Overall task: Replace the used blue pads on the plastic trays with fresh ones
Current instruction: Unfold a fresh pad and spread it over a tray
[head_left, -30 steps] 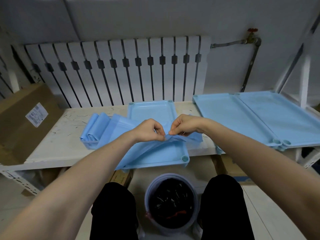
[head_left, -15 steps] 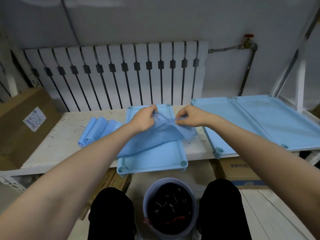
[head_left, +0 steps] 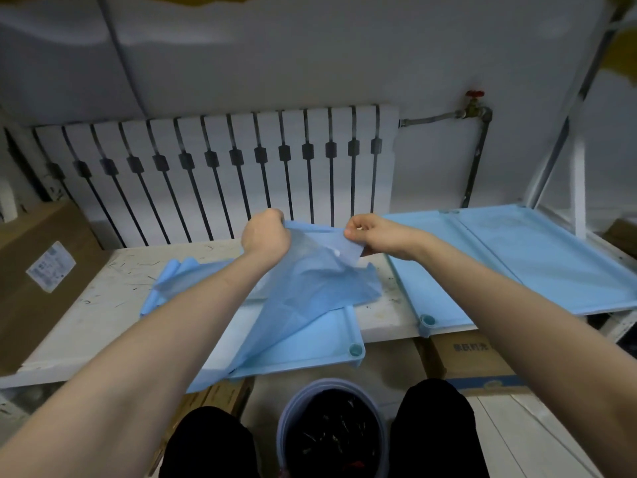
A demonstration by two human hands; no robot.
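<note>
The fingers of the right hand are pinching one upper corner of a thin blue pad, and the left hand is clenching the other upper corner in a closed fist. Between the two hands the top edge of the pad is hanging a little loose, not fully stretched.

Below the fingers the sheet is falling in soft folds and it is half transparent, so I judge it is very light, limp and probably easy to tear. It is giving no resistance and will take any shape. The good places to hold it seem to be the corners and edges, as both hands are doing now, because a hold in the middle would only crumple it.

Under the hands, the lower tip of the pad is trailing over the near edge of a plastic tray that is lying on the white desk. To the left of the left hand, a pile of folded blue pads is lying on the desk. To the right of the right hand, two larger trays are resting side by side. Nearest to the person, below the desk edge, a bucket with dark contents is standing between the knees.
</note>
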